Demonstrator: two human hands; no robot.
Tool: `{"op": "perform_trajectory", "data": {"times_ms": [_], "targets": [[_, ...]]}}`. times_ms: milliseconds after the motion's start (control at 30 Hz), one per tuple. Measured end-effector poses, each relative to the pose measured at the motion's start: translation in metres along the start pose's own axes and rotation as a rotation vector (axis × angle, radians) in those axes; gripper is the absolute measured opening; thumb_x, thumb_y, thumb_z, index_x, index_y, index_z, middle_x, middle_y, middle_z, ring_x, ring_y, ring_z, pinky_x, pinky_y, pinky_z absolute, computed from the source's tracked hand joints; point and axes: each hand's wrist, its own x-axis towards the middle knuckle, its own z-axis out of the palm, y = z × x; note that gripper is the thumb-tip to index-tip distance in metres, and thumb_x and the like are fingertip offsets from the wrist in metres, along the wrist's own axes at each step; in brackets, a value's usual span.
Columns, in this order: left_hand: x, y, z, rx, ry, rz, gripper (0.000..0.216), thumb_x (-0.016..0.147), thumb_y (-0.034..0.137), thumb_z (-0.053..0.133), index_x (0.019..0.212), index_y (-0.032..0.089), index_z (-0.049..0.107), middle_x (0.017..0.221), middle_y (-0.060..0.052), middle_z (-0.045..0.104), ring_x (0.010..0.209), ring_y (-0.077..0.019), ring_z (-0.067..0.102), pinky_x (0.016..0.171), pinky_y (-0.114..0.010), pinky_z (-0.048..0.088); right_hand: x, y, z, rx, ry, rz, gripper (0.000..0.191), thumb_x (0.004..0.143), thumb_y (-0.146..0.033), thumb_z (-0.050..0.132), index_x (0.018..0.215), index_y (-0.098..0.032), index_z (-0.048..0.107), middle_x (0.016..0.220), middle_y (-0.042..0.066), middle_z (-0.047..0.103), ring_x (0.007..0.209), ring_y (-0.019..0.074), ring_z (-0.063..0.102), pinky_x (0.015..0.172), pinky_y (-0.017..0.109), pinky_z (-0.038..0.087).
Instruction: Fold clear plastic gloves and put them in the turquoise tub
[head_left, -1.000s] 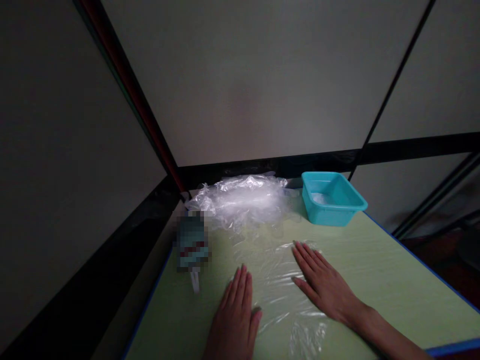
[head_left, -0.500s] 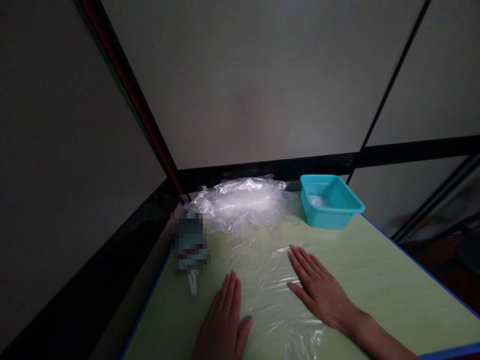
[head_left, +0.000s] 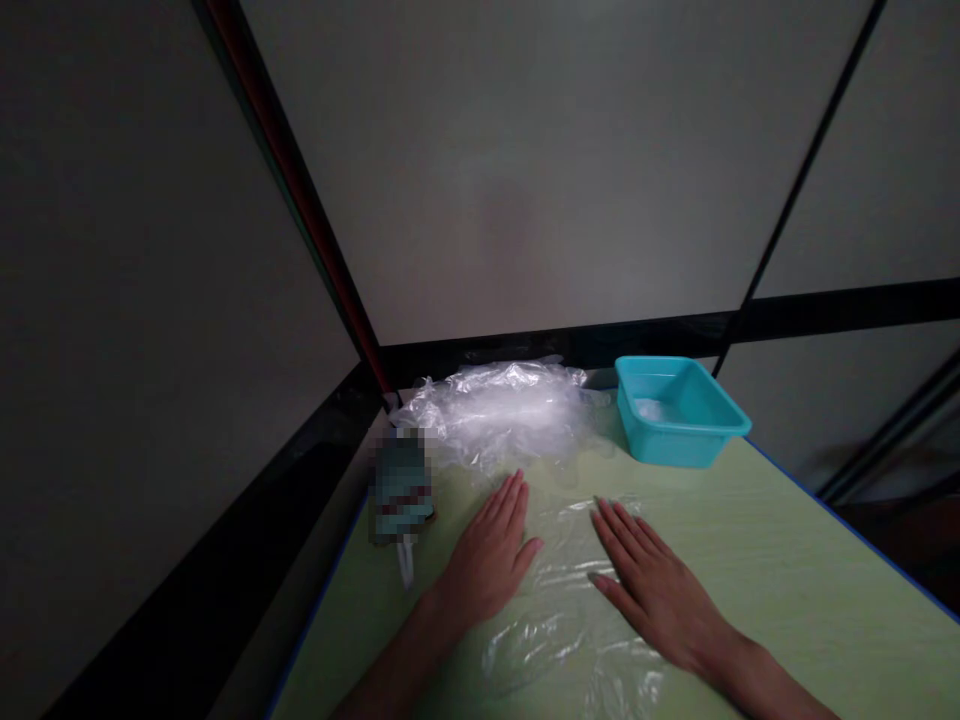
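Note:
A clear plastic sheet (head_left: 559,600) lies flat on the light green table (head_left: 795,560). My left hand (head_left: 487,555) rests palm down on the sheet's left side, fingers stretched out and pointing away from me. My right hand (head_left: 652,585) lies flat on the sheet's right side, fingers spread. Neither hand holds anything.
A crumpled heap of clear plastic (head_left: 499,410) sits at the table's far edge. A turquoise plastic tub (head_left: 679,410) stands at the far right. A small blurred teal object (head_left: 401,490) lies near the left edge. Grey panels with black frames enclose the table.
My left hand slid forward along the sheet, away from me, and its forearm now shows. My right hand stayed almost in place.

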Motion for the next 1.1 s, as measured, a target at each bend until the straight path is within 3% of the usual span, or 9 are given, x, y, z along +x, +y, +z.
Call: {"op": "perform_trajectory", "data": {"times_ms": [100, 300, 567, 867, 967, 1100], "targets": [[0.012, -0.007, 0.011, 0.016, -0.050, 0.002, 0.053, 0.088, 0.033, 0.034, 0.132, 0.005, 0.024, 0.140, -0.015, 0.021, 0.129, -0.0211, 0.016, 0.105, -0.036, 0.024, 0.000, 0.000, 0.000, -0.019, -0.006, -0.003, 0.061, 0.089, -0.047, 0.027, 0.138, -0.014, 0.013, 0.142, 0.009, 0.013, 0.130, 0.0227, 0.013, 0.102, 0.042, 0.026], [0.008, -0.019, 0.030, 0.018, -0.052, 0.003, 0.052, 0.089, 0.032, 0.033, 0.132, 0.005, 0.024, 0.140, -0.015, 0.021, 0.129, -0.0212, 0.019, 0.105, -0.037, 0.024, 0.000, 0.000, -0.003, -0.019, -0.020, 0.001, 0.060, 0.089, -0.047, 0.027, 0.138, -0.014, 0.012, 0.142, 0.009, 0.012, 0.130, 0.0222, 0.012, 0.103, 0.042, 0.026], [0.008, -0.019, 0.032, 0.001, 0.018, 0.008, 0.050, 0.088, 0.032, 0.034, 0.132, 0.009, 0.027, 0.139, -0.013, 0.025, 0.128, -0.0200, 0.021, 0.104, -0.037, 0.026, -0.005, 0.010, -0.002, 0.011, -0.001, -0.002, 0.063, 0.088, -0.046, 0.032, 0.138, -0.015, 0.011, 0.142, 0.009, 0.015, 0.129, 0.0230, 0.016, 0.102, 0.042, 0.028], [0.008, -0.019, 0.032, 0.013, 0.018, 0.012, 0.051, 0.088, 0.033, 0.034, 0.131, 0.007, 0.028, 0.139, -0.014, 0.024, 0.128, -0.0211, 0.022, 0.103, -0.037, 0.026, -0.026, 0.045, -0.007, 0.009, -0.009, 0.154, 0.065, 0.086, -0.049, 0.034, 0.138, -0.016, 0.010, 0.141, 0.010, 0.018, 0.128, 0.0234, 0.020, 0.102, 0.044, 0.026], [0.008, -0.018, 0.032, 0.025, 0.003, 0.006, 0.052, 0.088, 0.034, 0.033, 0.132, 0.006, 0.027, 0.139, -0.015, 0.025, 0.128, -0.0217, 0.023, 0.103, -0.037, 0.027, -0.005, 0.033, -0.019, 0.052, -0.012, 0.176, 0.065, 0.087, -0.048, 0.031, 0.137, -0.012, 0.012, 0.142, 0.012, 0.015, 0.129, 0.0232, 0.016, 0.102, 0.044, 0.025], [0.007, -0.018, 0.035, 0.041, 0.021, 0.010, 0.052, 0.089, 0.034, 0.033, 0.132, 0.006, 0.027, 0.139, -0.014, 0.025, 0.128, -0.0215, 0.022, 0.104, -0.037, 0.026, 0.035, -0.005, -0.030, 0.107, -0.067, 0.019, 0.064, 0.089, -0.048, 0.024, 0.136, -0.005, 0.017, 0.141, 0.014, 0.013, 0.130, 0.0220, 0.012, 0.104, 0.040, 0.022]]}}
